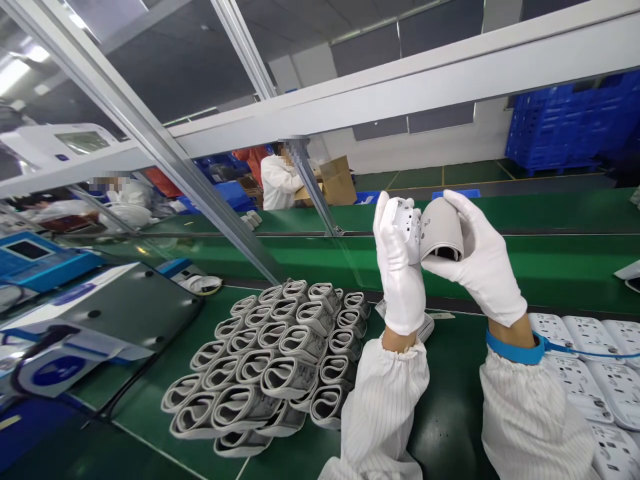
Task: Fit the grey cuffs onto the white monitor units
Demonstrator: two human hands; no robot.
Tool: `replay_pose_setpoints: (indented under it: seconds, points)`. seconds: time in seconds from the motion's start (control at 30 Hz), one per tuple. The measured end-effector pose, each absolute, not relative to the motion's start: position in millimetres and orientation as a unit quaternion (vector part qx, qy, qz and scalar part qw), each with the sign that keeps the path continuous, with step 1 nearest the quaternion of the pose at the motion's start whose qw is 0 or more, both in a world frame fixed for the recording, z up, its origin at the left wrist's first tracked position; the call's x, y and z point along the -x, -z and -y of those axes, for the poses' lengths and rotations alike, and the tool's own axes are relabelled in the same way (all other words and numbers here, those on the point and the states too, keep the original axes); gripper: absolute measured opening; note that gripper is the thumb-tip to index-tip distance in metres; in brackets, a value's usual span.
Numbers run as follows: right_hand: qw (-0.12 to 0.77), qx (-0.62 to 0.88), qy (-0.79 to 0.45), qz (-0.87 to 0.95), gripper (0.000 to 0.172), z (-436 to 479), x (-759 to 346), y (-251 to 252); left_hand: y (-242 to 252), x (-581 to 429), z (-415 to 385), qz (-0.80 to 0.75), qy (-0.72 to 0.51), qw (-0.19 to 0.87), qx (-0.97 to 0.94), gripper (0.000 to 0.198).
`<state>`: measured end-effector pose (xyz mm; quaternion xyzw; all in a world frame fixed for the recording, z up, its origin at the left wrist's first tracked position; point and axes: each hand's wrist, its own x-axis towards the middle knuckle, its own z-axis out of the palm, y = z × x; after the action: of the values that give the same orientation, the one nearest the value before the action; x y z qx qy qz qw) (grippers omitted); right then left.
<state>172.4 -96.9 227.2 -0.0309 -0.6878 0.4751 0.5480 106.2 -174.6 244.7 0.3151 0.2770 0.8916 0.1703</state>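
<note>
Bg: white wall [450, 143] w/ dark gray panels [440, 40] at 12 o'clock, green floor [440, 175] below it. Blue crates [570, 127] piled up at 2 o'clock. Bright ceiling light [15, 73] at 10 o'clock. Metal bars [150, 143] hold a clear glass sheet [310, 260]. Long green work bench [500, 213] behind it. Person in white coat [277, 183] near cardboard box [340, 180] at 12 o'clock.

From where I stand, two white-gloved hands [399, 263] hold just two things: one white plastic housing [404, 227] and one grey fabric cuff [441, 230]. Below and left of the fingers [383, 213] lie more than twenty rolled grey cuffs [265, 360], too overlapped to count exactly; right of them, at least seven white casings [585, 373]. Farther off, left of the fingers, are two co-workers [280, 177].
</note>
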Motion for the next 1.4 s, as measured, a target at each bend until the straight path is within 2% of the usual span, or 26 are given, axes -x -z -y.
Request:
replay_pose_setpoints:
  seconds: [0.27,0.5,0.83,1.07,1.4]
  points:
    - [0.542,0.026,-0.461,0.702,0.082,101.7,-174.7,-229.2,-242.1,-102.3,174.6,-0.270,-0.890,0.165,-0.328,0.037]
    - [0.537,0.027,-0.465,0.703,0.081,109.6,-171.1,-229.6,-243.4,-97.6,182.0,-0.325,-0.861,0.134,-0.369,0.038]
    - [0.538,0.011,-0.453,0.711,0.083,108.9,-174.3,-230.8,-242.5,-98.2,185.7,-0.302,-0.851,0.098,-0.417,0.032]
    - [0.540,0.035,-0.398,0.741,0.085,104.8,-186.5,-231.9,-229.1,-79.2,179.0,-0.349,-0.771,0.030,-0.531,0.055]
    - [0.525,0.051,-0.374,0.763,0.085,107.2,-199.9,-235.0,-230.2,-88.6,176.6,-0.350,-0.762,0.015,-0.545,0.051]
